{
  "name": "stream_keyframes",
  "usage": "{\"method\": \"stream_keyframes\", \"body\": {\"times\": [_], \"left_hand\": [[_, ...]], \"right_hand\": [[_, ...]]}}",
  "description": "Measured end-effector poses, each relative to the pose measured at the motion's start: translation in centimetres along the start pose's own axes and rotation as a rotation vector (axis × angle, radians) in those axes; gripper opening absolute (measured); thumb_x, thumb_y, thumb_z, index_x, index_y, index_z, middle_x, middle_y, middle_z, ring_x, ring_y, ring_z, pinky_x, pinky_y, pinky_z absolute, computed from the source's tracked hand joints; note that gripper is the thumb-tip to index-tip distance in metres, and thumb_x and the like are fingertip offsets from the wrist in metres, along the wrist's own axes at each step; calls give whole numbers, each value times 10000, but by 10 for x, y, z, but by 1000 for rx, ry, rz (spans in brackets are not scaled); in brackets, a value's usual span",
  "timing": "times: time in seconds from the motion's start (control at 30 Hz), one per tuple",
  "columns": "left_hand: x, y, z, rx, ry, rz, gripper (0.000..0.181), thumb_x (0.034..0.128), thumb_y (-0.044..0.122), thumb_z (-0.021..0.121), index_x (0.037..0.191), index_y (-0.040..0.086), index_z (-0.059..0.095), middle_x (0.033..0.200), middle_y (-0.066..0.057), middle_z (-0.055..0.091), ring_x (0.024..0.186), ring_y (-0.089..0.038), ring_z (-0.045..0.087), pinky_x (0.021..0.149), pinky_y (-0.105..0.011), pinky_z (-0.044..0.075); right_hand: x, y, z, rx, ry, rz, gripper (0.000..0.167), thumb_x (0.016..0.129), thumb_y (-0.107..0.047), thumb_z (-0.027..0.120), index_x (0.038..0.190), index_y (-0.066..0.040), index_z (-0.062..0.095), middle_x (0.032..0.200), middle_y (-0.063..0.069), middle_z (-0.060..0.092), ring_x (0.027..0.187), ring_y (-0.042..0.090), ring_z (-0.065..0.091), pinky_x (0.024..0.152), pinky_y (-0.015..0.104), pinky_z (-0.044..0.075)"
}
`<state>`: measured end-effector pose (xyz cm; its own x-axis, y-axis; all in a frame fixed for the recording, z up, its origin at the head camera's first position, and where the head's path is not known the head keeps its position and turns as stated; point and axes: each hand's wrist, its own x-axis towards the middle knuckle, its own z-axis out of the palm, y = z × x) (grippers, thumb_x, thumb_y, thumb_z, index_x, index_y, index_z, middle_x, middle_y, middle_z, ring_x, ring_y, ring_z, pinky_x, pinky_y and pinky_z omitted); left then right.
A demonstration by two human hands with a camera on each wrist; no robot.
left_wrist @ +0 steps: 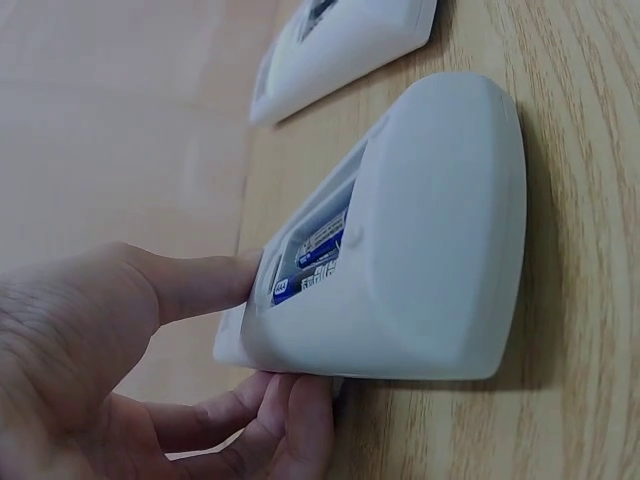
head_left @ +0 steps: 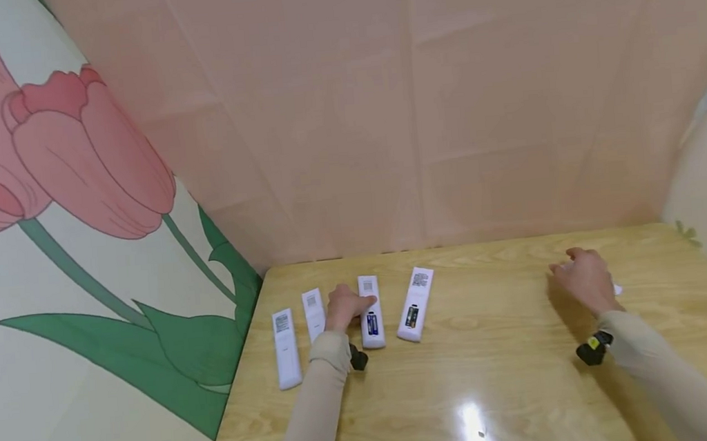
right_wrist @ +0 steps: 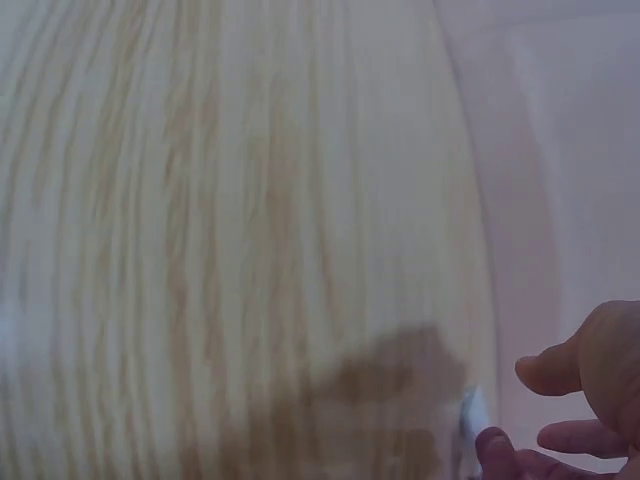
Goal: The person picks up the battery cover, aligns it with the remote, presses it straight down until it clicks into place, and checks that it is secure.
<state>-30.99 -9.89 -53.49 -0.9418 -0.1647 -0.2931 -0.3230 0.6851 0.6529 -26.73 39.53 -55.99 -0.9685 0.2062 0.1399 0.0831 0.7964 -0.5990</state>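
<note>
A white remote control [head_left: 370, 312] lies back up, with blue AAA batteries [left_wrist: 322, 243] in its uncovered compartment. My left hand [head_left: 343, 307] holds it by the side; in the left wrist view the thumb [left_wrist: 210, 285] presses near the compartment and the other fingers are against the lower edge. Far to the right, my right hand [head_left: 585, 278] is over a small white piece [right_wrist: 472, 425], largely hidden by the hand. Its thumb and fingers are spread apart in the right wrist view, one fingertip at the white piece.
Another remote [head_left: 415, 305] with batteries showing lies to the right of the held one. Two remotes with closed backs, one at the far left [head_left: 287, 350] and one beside the left hand [head_left: 314, 312], lie on the wooden table [head_left: 496, 375]. A pink sheet [head_left: 416, 139] hangs behind.
</note>
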Motion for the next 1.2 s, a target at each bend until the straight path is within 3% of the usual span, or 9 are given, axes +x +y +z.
{"method": "stream_keyframes", "body": {"times": [0.27, 0.6, 1.0, 1.2], "left_hand": [[-3, -3, -3, -27, -14, -7, 445, 866, 348, 903, 1019, -13, 693, 844, -115, 712, 747, -239, 725, 683, -353, 624], [3, -3, -5, -13, -33, -16, 455, 868, 368, 902, 1020, -31, 745, 846, -105, 735, 738, -221, 736, 656, -323, 618], [1, -6, -2, -38, -32, -41, 397, 881, 362, 893, 979, 8, 744, 828, -88, 741, 719, -197, 718, 646, -308, 601], [2, -5, -1, -45, -30, -41, 411, 879, 368, 895, 1009, 0, 764, 842, -80, 748, 748, -205, 737, 675, -317, 620]], "right_hand": [[1, 13, 3, -87, 11, 80, 583, 1029, -309, 594, 1414, 122, 516, 1335, 481, 451, 1028, 690, 552, 600, 672, 512], [8, 18, 1, -104, 30, 130, 640, 1017, -365, 609, 1442, 103, 507, 1427, 449, 390, 1034, 699, 531, 669, 718, 492], [5, 20, -6, -137, -58, 168, 755, 1009, -446, 649, 1425, 162, 482, 1288, 475, 484, 1004, 662, 580, 561, 575, 505], [5, 19, -7, -122, -38, 139, 695, 995, -411, 688, 1372, 150, 524, 1225, 457, 505, 997, 604, 572, 549, 540, 486]]}}
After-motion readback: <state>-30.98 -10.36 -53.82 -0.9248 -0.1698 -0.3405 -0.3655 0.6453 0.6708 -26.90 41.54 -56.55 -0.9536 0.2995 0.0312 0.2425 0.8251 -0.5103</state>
